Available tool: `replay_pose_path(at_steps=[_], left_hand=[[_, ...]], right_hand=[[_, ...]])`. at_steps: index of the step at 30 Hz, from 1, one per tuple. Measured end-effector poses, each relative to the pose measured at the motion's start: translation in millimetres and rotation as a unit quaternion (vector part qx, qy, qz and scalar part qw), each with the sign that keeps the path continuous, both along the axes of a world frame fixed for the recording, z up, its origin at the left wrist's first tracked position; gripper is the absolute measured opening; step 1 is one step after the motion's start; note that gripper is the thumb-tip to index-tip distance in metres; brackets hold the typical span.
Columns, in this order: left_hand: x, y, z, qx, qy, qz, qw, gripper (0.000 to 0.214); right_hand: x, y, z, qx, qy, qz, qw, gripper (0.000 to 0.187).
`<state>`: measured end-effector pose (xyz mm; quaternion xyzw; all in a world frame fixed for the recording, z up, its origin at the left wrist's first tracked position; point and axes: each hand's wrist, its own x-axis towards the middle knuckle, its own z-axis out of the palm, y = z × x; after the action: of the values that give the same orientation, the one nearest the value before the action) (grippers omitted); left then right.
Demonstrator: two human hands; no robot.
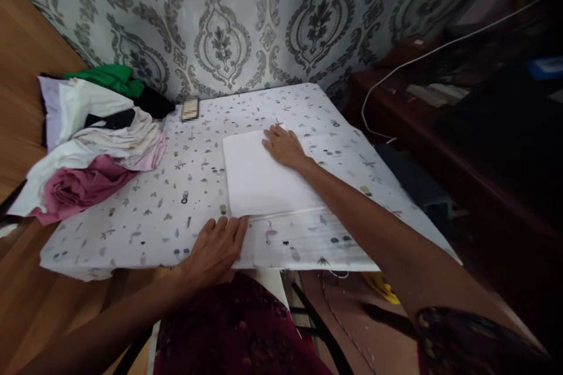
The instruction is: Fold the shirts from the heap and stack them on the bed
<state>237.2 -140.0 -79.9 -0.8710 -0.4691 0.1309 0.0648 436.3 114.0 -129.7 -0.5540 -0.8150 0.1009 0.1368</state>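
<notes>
Right hand [285, 149] flat on white cloth [259, 181], fingers slightly spread; left hand [216, 249] at near edge, fingers bent, hold unclear.

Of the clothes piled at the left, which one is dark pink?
The bunched garment at the near edge; the pink piece to its right is much paler, and the green garment lies at the back.

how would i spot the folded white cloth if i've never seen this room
Find the printed table cover below the damask-patterned wall. Near its middle, the right hand rests on the far part of the folded white cloth, and the left hand is by its near left corner. It is plain, unlike the printed cover beneath, and lies flat, apart from the heap of clothes.
</notes>
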Motion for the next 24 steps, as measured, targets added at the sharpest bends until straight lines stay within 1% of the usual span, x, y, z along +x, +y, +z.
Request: replay_pose_path(at_steps=[3, 5, 8, 11, 13, 15, 16, 17, 18, 20, 21, 22, 23, 24], left_hand=[[6, 2, 5.0, -0.015, 0.035, 0.047, 0.998, 0.055], [7, 2, 5.4, -0.017, 0.051, 0.053, 0.997, 0.046], [5, -4, 2.8, -0.018, 0.062, 0.035, 0.997, 0.055], [0, -13, 3.7, -0.04, 0.072, 0.046, 0.996, 0.062], [-4, -15, 8.9, -0.076, 0.058, 0.055, 0.994, 0.058], [-11, -3, 16.7, -0.121, 0.003, 0.058, 0.991, 0.042], [-15, 10, 20.7, -0.137, -0.04, 0.062, 0.988, 0.031], [-21, 29, 24.0, -0.14, -0.092, 0.072, 0.983, 0.024], [-27, 52, 26.3, -0.13, -0.148, 0.091, 0.976, 0.024], [-41, 111, 26.5, -0.075, -0.264, 0.148, 0.95, 0.026], [-48, 144, 24.1, -0.047, -0.32, 0.183, 0.928, 0.026], [-54, 177, 20.3, -0.031, -0.38, 0.217, 0.899, 0.025], [-59, 208, 15.4, -0.039, -0.434, 0.247, 0.865, 0.023], [-63, 235, 10.0, -0.051, -0.453, 0.251, 0.854, 0.022]], right_hand=[[-1, -2, 2.5, -0.007, -0.005, -0.002, 1.0, 0.056], [-1, -3, 3.6, -0.008, -0.008, -0.005, 1.0, 0.055], [-2, -3, 4.8, -0.007, -0.013, -0.007, 1.0, 0.055], [-2, -4, 5.3, -0.003, -0.02, -0.01, 1.0, 0.054], [-1, -3, 5.2, 0.003, -0.022, -0.007, 1.0, 0.054], [-1, -3, 5.0, 0.01, -0.022, -0.004, 1.0, 0.054], [-1, -3, 5.0, 0.011, -0.022, -0.004, 1.0, 0.055], [-1, -3, 5.1, 0.01, -0.024, -0.005, 1.0, 0.055], [-1, -3, 5.4, 0.009, -0.026, -0.007, 1.0, 0.056], [-1, -4, 6.4, 0.007, -0.03, -0.008, 0.999, 0.056], [-1, -4, 7.0, 0.007, -0.033, -0.008, 0.999, 0.056], [-1, -4, 7.4, 0.007, -0.035, -0.008, 0.999, 0.056], [-1, -5, 7.7, 0.008, -0.037, -0.008, 0.999, 0.056], [0, -5, 7.7, 0.008, -0.038, -0.008, 0.999, 0.056]])
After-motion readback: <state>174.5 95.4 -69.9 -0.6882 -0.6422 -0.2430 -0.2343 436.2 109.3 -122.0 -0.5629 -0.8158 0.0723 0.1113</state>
